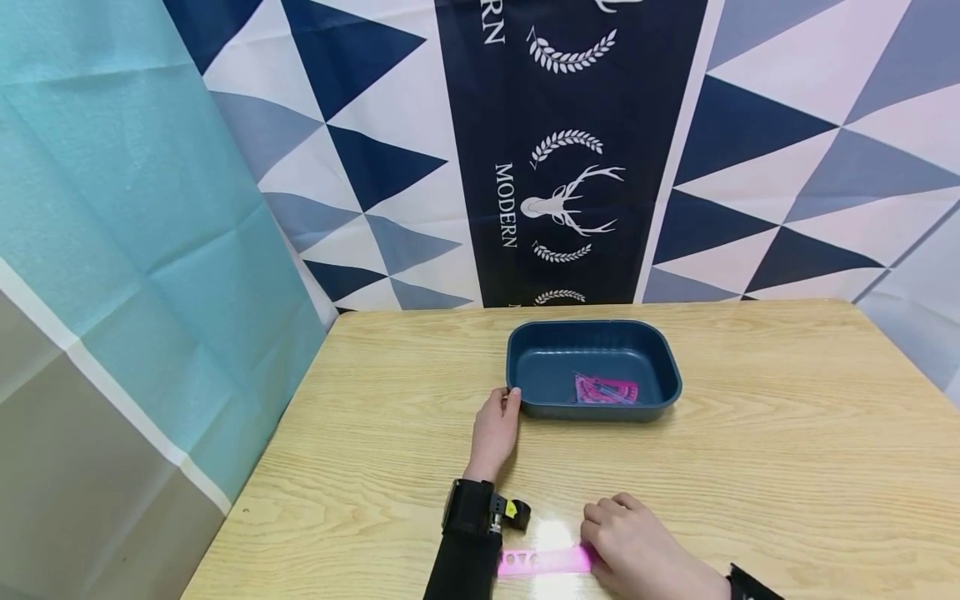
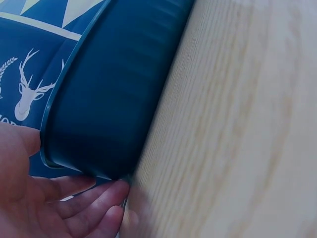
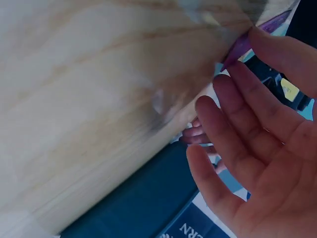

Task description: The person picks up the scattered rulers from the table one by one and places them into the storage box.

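Note:
Near the far edge of the table, a dark blue plastic basin [image 1: 592, 412] stands upright. My left hand [image 1: 496, 427] holds its near left corner; in the left wrist view the thumb [image 2: 30, 140] is at the rim and the fingers [image 2: 101, 208] lie against the outside wall. Close to the front of the table, my right hand [image 1: 637, 542] pinches the right end of a translucent pink ruler [image 1: 546, 561] with cut-out shapes. Thumb and index finger meet on the ruler [image 3: 240, 50] in the right wrist view, while the other fingers are spread loosely.
Inside the basin, toward its near right, lie pink drawing templates [image 1: 607, 391] with see-through pieces. The pale wooden table [image 1: 375, 467] meets a patterned cloth backdrop [image 1: 570, 150] behind, and a turquoise cloth [image 1: 150, 208] hangs at the left.

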`<state>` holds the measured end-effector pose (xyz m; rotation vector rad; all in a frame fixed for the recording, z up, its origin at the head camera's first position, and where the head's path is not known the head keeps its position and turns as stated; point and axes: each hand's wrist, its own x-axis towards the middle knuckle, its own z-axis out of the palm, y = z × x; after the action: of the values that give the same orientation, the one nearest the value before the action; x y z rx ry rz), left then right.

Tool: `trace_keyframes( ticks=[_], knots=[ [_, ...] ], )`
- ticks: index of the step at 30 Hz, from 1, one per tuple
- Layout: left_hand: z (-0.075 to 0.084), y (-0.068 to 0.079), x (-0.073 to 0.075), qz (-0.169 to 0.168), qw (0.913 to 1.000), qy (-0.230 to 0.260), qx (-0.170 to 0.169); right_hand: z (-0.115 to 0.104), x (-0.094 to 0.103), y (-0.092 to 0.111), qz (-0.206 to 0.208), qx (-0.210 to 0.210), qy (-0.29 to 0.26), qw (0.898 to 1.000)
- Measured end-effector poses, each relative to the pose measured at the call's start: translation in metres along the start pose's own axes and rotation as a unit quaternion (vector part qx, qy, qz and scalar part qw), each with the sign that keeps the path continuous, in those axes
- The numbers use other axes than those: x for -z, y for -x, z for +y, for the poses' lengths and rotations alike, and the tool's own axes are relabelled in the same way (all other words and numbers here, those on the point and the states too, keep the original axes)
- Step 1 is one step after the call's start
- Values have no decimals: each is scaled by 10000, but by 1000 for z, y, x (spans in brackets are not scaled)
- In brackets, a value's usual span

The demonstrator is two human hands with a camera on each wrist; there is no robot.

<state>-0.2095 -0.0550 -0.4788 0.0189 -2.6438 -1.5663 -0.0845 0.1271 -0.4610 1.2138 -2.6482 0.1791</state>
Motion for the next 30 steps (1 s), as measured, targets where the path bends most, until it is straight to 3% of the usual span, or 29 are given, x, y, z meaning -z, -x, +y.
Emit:
trace_keyframes(
  ticks=[4, 8, 15, 24, 26, 30],
  knots=[
    [-1, 0, 0, -34, 10000, 16, -19, 2, 4, 1, -558, -425, -345, 9969],
    [0, 1, 0, -50, 10000, 8, -14, 6, 7, 4, -788, -627, -607, 9931],
    [1, 0, 1, -11, 10000, -8, -23, 11, 9, 9, -614, -749, -797, 9921],
    [0, 0, 0, -27, 10000, 32, -31, 15, 3, 15, 554, -395, -470, 9966],
    [0, 0, 0, -21, 10000, 21, -31, 17, 3, 16, 567, -347, -560, 9962],
    [0, 0, 0, -9, 10000, 14, -40, 20, 9, 16, 57, -496, -1011, 9936]
  ],
)
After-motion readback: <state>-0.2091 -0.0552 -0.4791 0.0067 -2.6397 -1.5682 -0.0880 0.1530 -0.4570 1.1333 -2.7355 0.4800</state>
